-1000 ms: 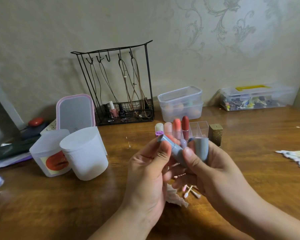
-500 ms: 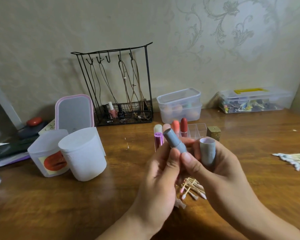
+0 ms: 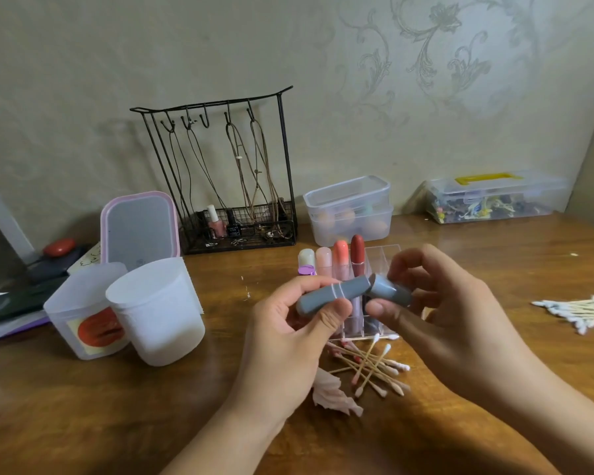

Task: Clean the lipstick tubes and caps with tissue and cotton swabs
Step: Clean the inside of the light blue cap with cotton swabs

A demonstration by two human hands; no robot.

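Home dressing table: wooden tabletop point(image 3: 83, 423) against patterned wallpaper point(image 3: 426, 63); wire jewellery stand point(image 3: 220, 173) with necklaces, nail polish bottles point(image 3: 215, 222), pink-framed mirror point(image 3: 139, 228), clear lipstick organiser point(image 3: 383, 255).

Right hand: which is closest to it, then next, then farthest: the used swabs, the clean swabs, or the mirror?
From the right hand in the head view:
1. Used swabs, just below it, in front of the organizer.
2. Clean swabs, off to its right by the table edge.
3. Mirror, far left, beyond the left hand.
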